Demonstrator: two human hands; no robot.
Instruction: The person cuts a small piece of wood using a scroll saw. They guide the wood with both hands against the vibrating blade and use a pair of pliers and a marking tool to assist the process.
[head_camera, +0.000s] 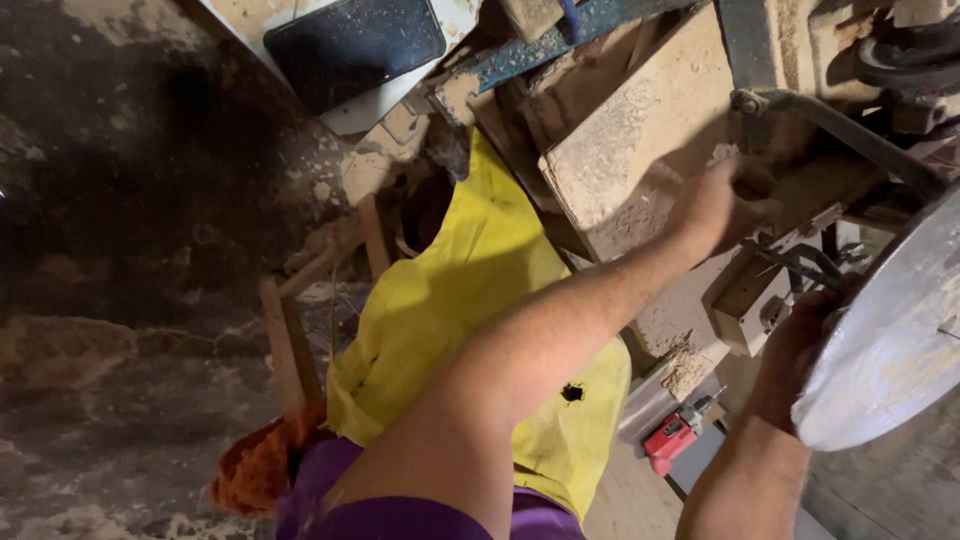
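Note:
My left hand (722, 205) reaches up and right to a sawdust-covered machine (640, 140). Its fingers are curled against the machine body just below a dark metal rod (850, 135), and what they grip is hidden. My right hand (800, 340) is lower right, at the left rim of a large round grey disc (890, 340). Its fingers wrap the disc's edge beside some metal brackets (800, 262) and are partly hidden in shadow. Both forearms are bare, and a purple sleeve (400, 515) shows at the bottom.
A yellow cloth (450, 310) lies under my left arm, with an orange rag (260, 465) at its lower left. A red power drill (675, 435) lies on the floor below the machine. Wooden sticks (285, 340) and a dark blue panel (355, 45) lie on the dirty floor.

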